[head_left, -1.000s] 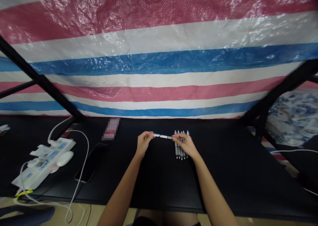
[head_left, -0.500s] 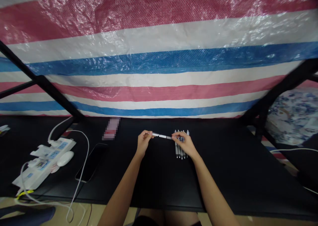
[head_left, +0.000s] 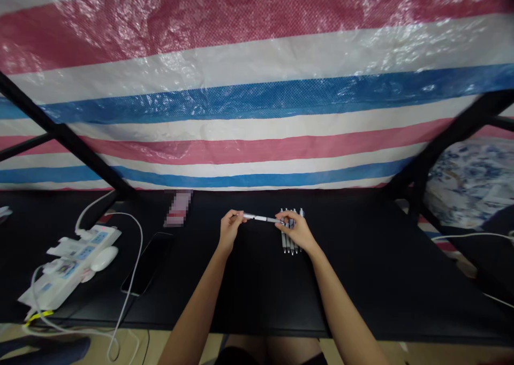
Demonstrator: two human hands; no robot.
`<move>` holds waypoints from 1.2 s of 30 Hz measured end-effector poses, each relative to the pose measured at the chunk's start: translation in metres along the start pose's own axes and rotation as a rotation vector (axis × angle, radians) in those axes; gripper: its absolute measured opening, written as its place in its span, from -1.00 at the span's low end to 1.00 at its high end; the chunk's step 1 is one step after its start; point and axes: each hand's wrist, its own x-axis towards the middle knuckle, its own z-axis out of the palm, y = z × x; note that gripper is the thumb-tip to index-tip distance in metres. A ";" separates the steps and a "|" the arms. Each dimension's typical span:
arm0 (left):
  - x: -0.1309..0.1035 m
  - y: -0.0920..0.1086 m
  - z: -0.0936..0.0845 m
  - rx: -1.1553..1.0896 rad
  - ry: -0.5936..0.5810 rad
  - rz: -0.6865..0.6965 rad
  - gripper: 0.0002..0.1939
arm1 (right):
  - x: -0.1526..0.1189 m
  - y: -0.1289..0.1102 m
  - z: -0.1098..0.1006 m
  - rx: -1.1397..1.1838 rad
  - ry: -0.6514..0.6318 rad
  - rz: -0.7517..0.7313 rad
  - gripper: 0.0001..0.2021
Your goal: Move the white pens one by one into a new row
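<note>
A slim white pen (head_left: 261, 218) is held nearly level above the black table (head_left: 257, 290). My left hand (head_left: 230, 229) pinches its left end, and my right hand (head_left: 297, 231) pinches its right end. Several pens (head_left: 289, 244) with pale barrels lie side by side on the table, just under and beside my right hand, which hides part of them. The fingers of both hands are closed on the held pen.
At the left, a white power strip (head_left: 68, 266) with cables lies beside a black phone (head_left: 146, 263). A blurred pink item (head_left: 179, 208) is behind the phone. A striped sheet (head_left: 257, 151) hangs behind the table, between black frame bars (head_left: 90, 159).
The hands and the pen stay almost in place, with a slight change in the pen's hold at the right end. The whole view has shifted slightly.
</note>
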 end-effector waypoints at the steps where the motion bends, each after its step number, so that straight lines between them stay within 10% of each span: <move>1: 0.000 -0.001 0.000 -0.005 -0.002 0.004 -0.68 | 0.000 0.000 0.000 -0.002 0.003 -0.007 -0.78; 24: 0.002 -0.004 -0.003 -0.027 -0.015 0.025 -0.69 | 0.000 -0.005 0.001 0.093 0.039 0.016 -0.75; 36: 0.000 0.001 0.000 0.025 -0.040 0.027 -0.67 | 0.000 -0.012 -0.001 0.028 -0.151 0.066 -0.69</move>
